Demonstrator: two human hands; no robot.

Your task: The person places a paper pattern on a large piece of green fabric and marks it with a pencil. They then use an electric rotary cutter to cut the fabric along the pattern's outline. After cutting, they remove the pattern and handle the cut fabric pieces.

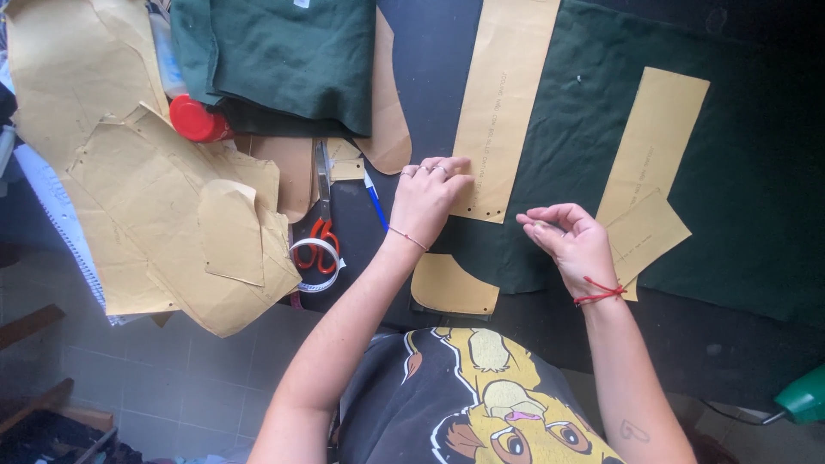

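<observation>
Head view, left hand [427, 199] spread flat on upright pattern strip [503, 94], right hand [574, 243] pinching something tiny

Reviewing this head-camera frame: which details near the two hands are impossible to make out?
- Whatever the right hand pinches: too small, hidden by curled fingers.
- Tip of the blue pen: covered by the left hand.
- Long tan paper pattern strip: cut off by the top edge.
- Orange-handled scissors: handles partly hidden by a tape roll.
</observation>
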